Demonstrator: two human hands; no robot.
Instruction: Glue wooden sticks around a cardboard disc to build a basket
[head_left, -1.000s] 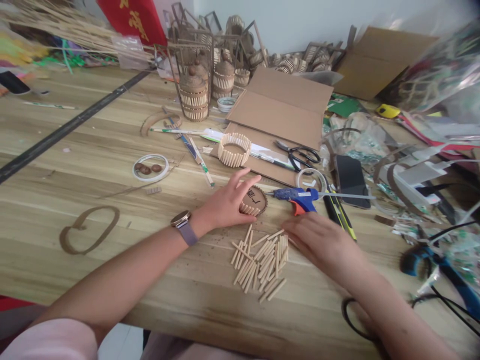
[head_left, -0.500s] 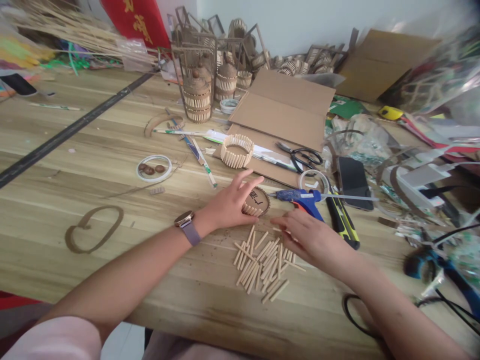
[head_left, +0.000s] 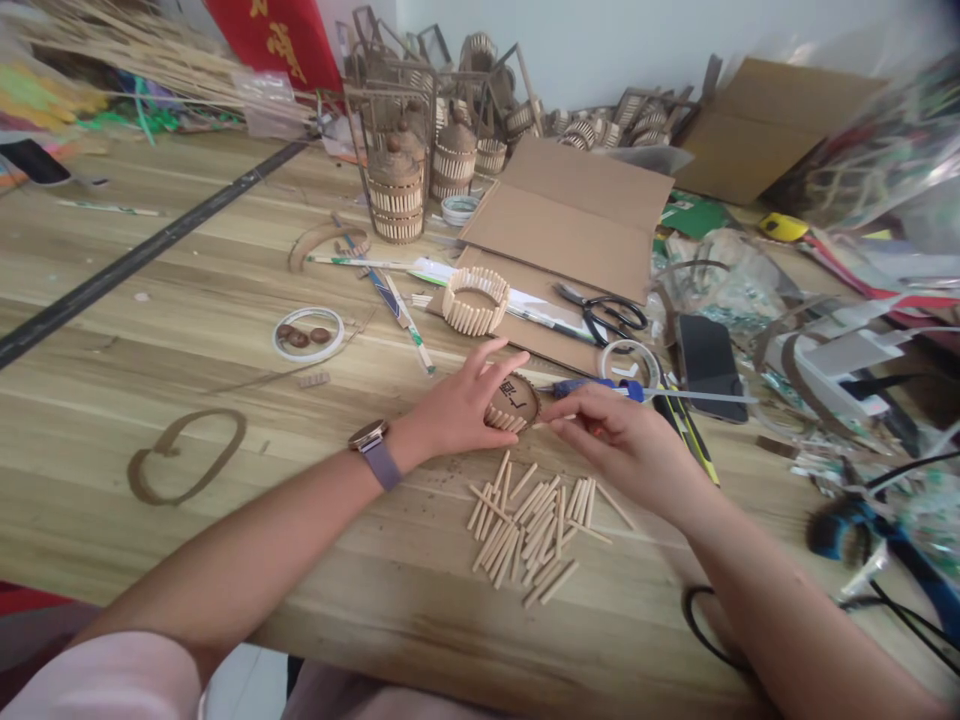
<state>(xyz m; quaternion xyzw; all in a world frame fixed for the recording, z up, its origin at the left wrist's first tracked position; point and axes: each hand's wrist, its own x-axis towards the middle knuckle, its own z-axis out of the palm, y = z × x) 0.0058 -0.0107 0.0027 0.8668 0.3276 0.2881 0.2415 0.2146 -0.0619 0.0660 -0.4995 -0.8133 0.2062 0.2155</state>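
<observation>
My left hand (head_left: 459,400) rests on the wooden table (head_left: 187,320) with its fingers spread, holding down a small round cardboard disc (head_left: 514,401) that has short sticks glued along its near edge. My right hand (head_left: 615,440) is pinched on a thin wooden stick (head_left: 553,418), whose tip is at the disc's right edge. A pile of several short wooden sticks (head_left: 529,525) lies just in front of both hands. A blue glue gun (head_left: 600,386) lies behind my right hand, partly hidden by it.
A ring of sticks (head_left: 474,299) sits on flat cardboard (head_left: 570,215) behind the disc. Scissors (head_left: 607,312), a tape roll (head_left: 630,360) and a black phone (head_left: 703,350) lie to the right. Finished stick lanterns (head_left: 394,190) stand at the back. A white ring (head_left: 309,335) lies left.
My right hand has left the stick pile and moved up and left to the disc, now pinching one stick. The left hand has stayed on the disc.
</observation>
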